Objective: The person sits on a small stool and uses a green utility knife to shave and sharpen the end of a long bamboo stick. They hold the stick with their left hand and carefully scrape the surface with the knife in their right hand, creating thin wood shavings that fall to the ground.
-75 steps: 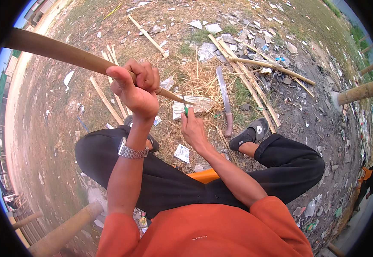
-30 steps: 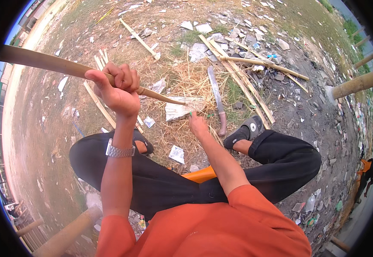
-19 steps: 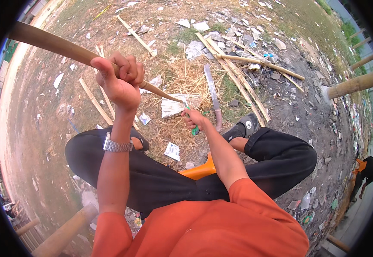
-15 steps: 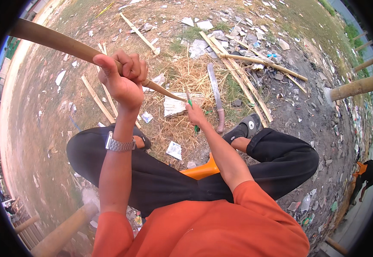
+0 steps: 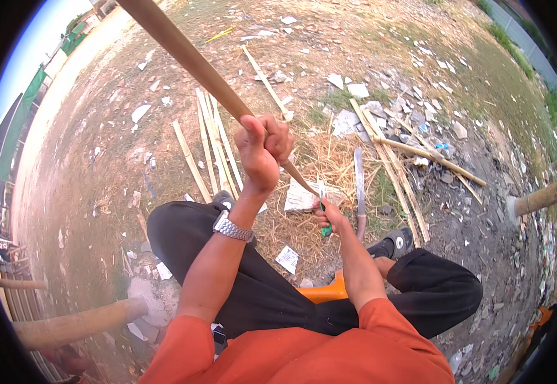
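The pole [image 5: 198, 64] ran past the top edge at upper left, its thick end cut off. Near the centre, the left hand [image 5: 262, 153] was wrapped around it. Lower and farther, the right hand [image 5: 333, 216] gripped a green-handled knife [image 5: 326, 230], partly hiding its handle; whether the blade touched the pole's thin tip was too small to tell. Rightward lay a machete [image 5: 359, 179].
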Motion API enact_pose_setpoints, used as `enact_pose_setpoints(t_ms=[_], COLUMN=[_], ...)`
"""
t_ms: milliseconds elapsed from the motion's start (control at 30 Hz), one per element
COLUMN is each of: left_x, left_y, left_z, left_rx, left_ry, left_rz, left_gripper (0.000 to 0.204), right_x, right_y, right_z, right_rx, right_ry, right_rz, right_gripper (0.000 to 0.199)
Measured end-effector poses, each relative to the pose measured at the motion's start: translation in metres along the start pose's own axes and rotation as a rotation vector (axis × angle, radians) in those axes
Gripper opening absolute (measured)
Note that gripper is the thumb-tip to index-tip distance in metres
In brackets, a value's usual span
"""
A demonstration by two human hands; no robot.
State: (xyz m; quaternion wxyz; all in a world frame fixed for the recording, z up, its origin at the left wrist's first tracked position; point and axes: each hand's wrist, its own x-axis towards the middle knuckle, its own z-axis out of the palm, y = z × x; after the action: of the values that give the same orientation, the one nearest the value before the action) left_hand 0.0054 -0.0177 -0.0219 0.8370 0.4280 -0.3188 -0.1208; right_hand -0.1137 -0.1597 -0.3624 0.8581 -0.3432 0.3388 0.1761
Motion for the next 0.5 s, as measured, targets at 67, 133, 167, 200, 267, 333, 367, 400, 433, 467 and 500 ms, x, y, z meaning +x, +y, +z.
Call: enact_pose_setpoints(t_ms=[67,133,167,200,267,333,367,400,433,467,500], left_x=[0.006,0.007,0.010,0.006,0.002,-0.004,-0.006,-0.007,-0.008,-0.009,-0.009], left_y=[-0.001,0.005,0.007,0.004,0.003,0.002,0.001,0.000,0.000,0.001,0.001], left_z=[0.005,0.005,0.004,0.007,0.003,-0.003,-0.005,-0.002,0.003,0.007,0.011], left_rx=[0.005,0.023,0.026,0.012,0.017,0.025,0.019,0.028,0.030,0.037,0.045], left_ry=[-0.040,0.014,0.034,0.054,0.055,0.059,0.069,0.095,0.128,0.162,0.192], left_rz=[0.049,0.062,0.078,0.072,0.076,0.076,0.083,0.099,0.105,0.118,0.132], left_gripper=[0.063,0.063,0.062,0.062,0.062,0.062,0.062,0.062,0.062,0.062,0.062], right_x=[-0.020,-0.045,-0.054,-0.059,-0.087,-0.137,-0.161,-0.180,-0.194,-0.205,-0.210], right_y=[0.001,-0.003,-0.001,-0.009,-0.030,-0.052,-0.057,-0.056,-0.054,-0.053,-0.050], right_z=[-0.004,0.023,0.033,0.039,0.083,0.144,0.170,0.185,0.195,0.203,0.207], right_rx=[0.076,-0.267,-0.426,-0.403,-0.787,-0.982,-0.974,-0.969,-0.974,-0.982,-0.987], right_ry=[0.166,0.350,0.453,0.477,0.521,0.538,0.547,0.566,0.581,0.589,0.599], right_rz=[-0.004,-0.167,-0.242,-0.333,-0.595,-0.771,-0.802,-0.827,-0.858,-0.895,-0.934], right_gripper=[0.034,0.033,0.032,0.029,0.032,0.032,0.030,0.027,0.025,0.024,0.022])
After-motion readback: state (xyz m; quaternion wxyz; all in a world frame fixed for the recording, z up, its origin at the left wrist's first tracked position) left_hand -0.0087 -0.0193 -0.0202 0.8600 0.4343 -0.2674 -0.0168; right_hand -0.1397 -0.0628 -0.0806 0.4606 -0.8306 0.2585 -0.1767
